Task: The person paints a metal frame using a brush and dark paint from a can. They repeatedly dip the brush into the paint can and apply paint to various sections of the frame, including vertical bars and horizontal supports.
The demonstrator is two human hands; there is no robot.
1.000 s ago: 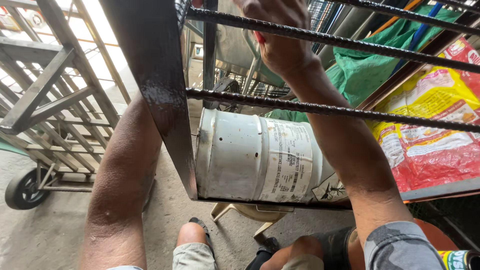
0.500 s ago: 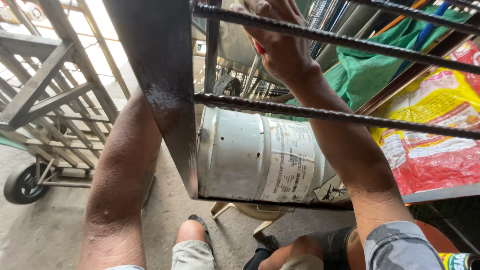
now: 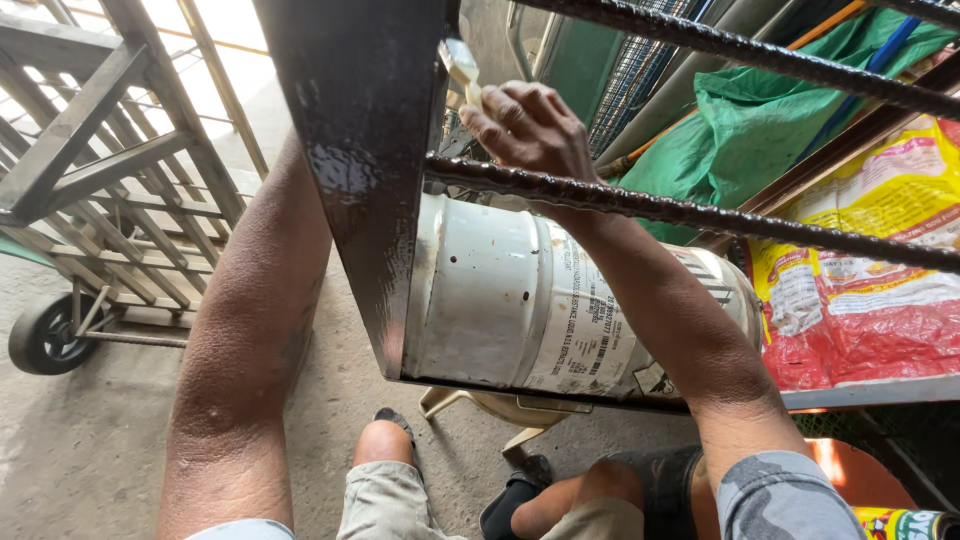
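Observation:
My right hand reaches between two ribbed steel bars and is closed on a pale brush handle, close beside the dark, wet-looking metal frame post. The lower bar crosses in front of my right wrist. My left forearm rises behind the post, and the post hides that hand. A white metal drum lies on its side behind the frame, under my right arm.
A metal-frame cart with a black wheel stands at the left on the concrete floor. A green tarp and a red and yellow sack fill the right. My knees and sandalled feet are below.
My right hand now sits lower in the picture, and the brush handle in it has come into view. The frame post and bars look closer and larger.

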